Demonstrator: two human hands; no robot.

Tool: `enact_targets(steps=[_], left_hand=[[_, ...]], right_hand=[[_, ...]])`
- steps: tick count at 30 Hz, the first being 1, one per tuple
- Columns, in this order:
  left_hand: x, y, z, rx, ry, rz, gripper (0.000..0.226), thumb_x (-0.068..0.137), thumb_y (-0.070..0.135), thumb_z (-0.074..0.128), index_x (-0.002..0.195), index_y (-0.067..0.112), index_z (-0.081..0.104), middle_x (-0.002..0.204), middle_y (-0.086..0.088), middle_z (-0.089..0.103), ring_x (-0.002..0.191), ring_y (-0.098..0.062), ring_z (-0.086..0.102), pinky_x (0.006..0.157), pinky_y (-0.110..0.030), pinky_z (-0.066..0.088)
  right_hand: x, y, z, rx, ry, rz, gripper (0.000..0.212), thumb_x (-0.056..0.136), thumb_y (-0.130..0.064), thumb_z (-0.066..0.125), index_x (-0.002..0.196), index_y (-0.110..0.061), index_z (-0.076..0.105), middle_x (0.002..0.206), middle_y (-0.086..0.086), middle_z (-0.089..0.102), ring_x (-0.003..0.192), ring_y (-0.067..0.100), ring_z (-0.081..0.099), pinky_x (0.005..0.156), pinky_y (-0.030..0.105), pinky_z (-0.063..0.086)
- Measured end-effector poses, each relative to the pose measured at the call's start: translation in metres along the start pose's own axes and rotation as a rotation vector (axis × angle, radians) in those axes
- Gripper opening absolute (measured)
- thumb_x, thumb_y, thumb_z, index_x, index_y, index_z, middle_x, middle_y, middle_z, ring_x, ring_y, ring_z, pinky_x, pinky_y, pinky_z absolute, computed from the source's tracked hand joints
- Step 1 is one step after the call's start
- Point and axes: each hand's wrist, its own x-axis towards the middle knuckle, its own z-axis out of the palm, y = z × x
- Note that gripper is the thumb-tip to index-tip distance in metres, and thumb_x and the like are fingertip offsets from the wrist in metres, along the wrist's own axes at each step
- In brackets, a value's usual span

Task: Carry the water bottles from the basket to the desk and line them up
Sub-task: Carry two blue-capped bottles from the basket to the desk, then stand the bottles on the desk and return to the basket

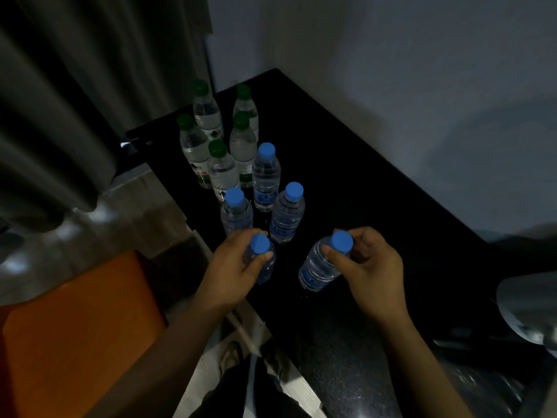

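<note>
Clear water bottles stand on a black desk (pixel 376 206). Several green-capped bottles (pixel 208 113) cluster at the far left corner. Three blue-capped bottles (pixel 265 176) stand nearer, in front of the green ones. My left hand (pixel 232 267) grips the neck of another blue-capped bottle (pixel 260 260) close to the desk's left edge. My right hand (pixel 364 267) pinches the neck of a second blue-capped bottle (pixel 319 267), which leans left with its base at the desk surface. No basket is in view.
An orange chair seat (pixel 75 327) is at the lower left, beside the desk. Grey curtains (pixel 60 101) hang at the left, and a white wall runs behind the desk. A pale rounded object (pixel 530 309) sits at the desk's right edge.
</note>
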Motion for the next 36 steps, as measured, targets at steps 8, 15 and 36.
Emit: enact_targets(steps=[8, 15, 36], left_hand=[[0.001, -0.001, -0.001, 0.003, -0.020, 0.036, 0.028, 0.087, 0.014, 0.066, 0.113, 0.011, 0.060, 0.109, -0.007, 0.062, 0.099, -0.016, 0.058, 0.084, -0.024, 0.045], [0.004, 0.002, -0.006, 0.005, -0.043, 0.008, 0.026, 0.088, 0.018, 0.064, 0.113, 0.014, 0.059, 0.110, -0.004, 0.059, 0.099, -0.016, 0.057, 0.085, -0.033, 0.049], [0.015, 0.017, -0.013, 0.100, -0.146, -0.019, 0.030, 0.090, 0.020, 0.061, 0.118, 0.010, 0.055, 0.111, -0.009, 0.059, 0.100, -0.021, 0.057, 0.086, -0.033, 0.047]], right_hand=[[0.020, 0.005, 0.020, -0.178, -0.038, -0.056, 0.023, 0.080, -0.029, 0.073, 0.099, -0.032, 0.060, 0.092, -0.019, 0.065, 0.090, -0.008, 0.062, 0.073, 0.007, 0.049], [0.030, 0.008, 0.032, -0.258, -0.016, -0.081, 0.022, 0.080, -0.027, 0.074, 0.096, -0.032, 0.060, 0.086, -0.019, 0.063, 0.087, -0.009, 0.061, 0.069, 0.004, 0.047], [-0.001, 0.012, 0.006, -0.887, -0.240, 0.190, 0.055, 0.078, -0.037, 0.074, 0.125, -0.021, 0.052, 0.114, -0.001, 0.062, 0.094, 0.011, 0.059, 0.068, 0.017, 0.042]])
